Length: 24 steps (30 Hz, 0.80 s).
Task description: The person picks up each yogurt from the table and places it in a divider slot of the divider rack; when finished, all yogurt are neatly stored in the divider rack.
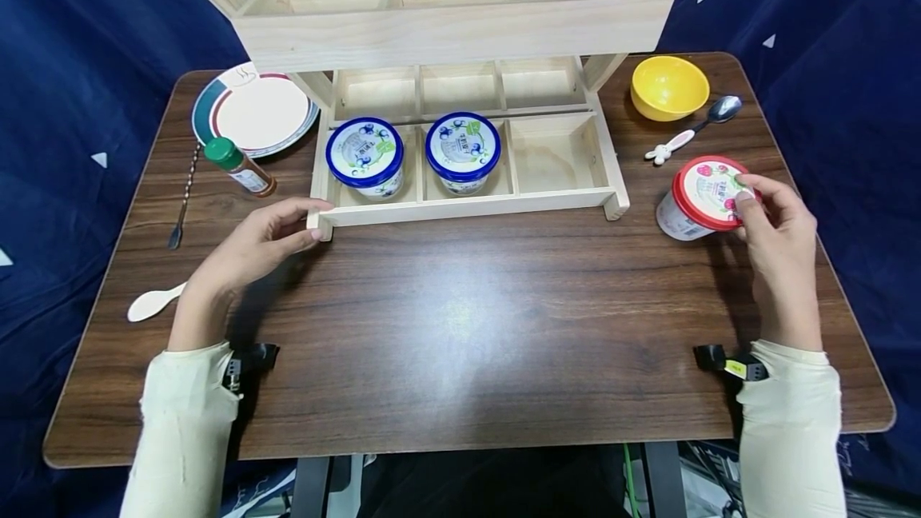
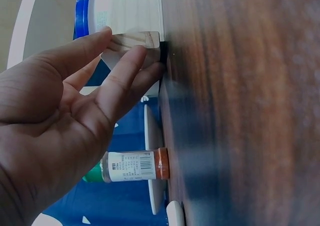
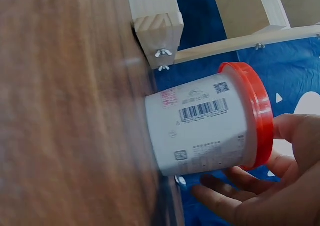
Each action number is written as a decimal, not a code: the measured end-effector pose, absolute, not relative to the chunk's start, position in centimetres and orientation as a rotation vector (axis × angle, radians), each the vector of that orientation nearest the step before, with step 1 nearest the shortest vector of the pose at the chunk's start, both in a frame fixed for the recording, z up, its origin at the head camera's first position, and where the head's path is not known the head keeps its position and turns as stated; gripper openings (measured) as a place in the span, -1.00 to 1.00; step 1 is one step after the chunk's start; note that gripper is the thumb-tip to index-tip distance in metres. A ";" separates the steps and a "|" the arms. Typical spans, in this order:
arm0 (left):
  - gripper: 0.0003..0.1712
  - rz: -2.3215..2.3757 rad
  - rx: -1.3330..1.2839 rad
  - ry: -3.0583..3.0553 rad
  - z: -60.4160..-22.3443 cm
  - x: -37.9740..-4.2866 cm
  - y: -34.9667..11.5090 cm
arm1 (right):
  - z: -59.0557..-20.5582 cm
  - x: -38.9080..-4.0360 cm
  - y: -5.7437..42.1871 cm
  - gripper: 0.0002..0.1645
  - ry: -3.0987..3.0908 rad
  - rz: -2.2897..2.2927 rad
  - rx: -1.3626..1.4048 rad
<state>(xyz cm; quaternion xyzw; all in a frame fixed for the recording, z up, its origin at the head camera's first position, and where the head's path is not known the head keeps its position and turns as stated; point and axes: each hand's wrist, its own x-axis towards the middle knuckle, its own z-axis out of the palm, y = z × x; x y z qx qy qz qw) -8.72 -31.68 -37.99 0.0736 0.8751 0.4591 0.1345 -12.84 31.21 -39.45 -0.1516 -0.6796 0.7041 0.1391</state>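
My left hand (image 1: 252,250) holds the front left corner of a wooden shelf rack (image 1: 460,210), thumb and fingers at the end of its foot. Two blue-lidded yogurt tubs, one (image 1: 364,152) in the lower tier's left compartment and another (image 1: 463,152) in its middle one, stand side by side. Over at the right, my right hand (image 1: 780,242) grips the lid edge of a red-lidded yogurt tub (image 1: 708,197). That tub's white side with a barcode (image 3: 202,111) shows in the right wrist view, its base at the tabletop.
A yellow bowl (image 1: 669,88) and a rabbit-handled spoon (image 1: 694,130) lie behind the red-lidded tub. On the left are stacked plates (image 1: 259,114), a green-capped spice bottle (image 1: 241,168), a thin twisted-handle spoon (image 1: 185,198) and a white spoon (image 1: 153,304). The rack's upper tier (image 1: 453,34) overhangs the back.
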 end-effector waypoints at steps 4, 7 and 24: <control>-0.55 1.331 0.210 2.534 -38.0 -8.7 -31.7 | -39.7 -12.7 31.2 -0.64 -1.927 2.129 -0.419; -0.55 1.333 0.210 2.531 -38.0 -8.8 -31.8 | -39.7 -12.6 31.1 -0.62 -1.898 2.176 -0.403; -0.56 1.342 0.241 2.522 -37.8 -8.8 -31.7 | -38.0 -13.9 30.2 -0.64 -1.986 2.052 -0.353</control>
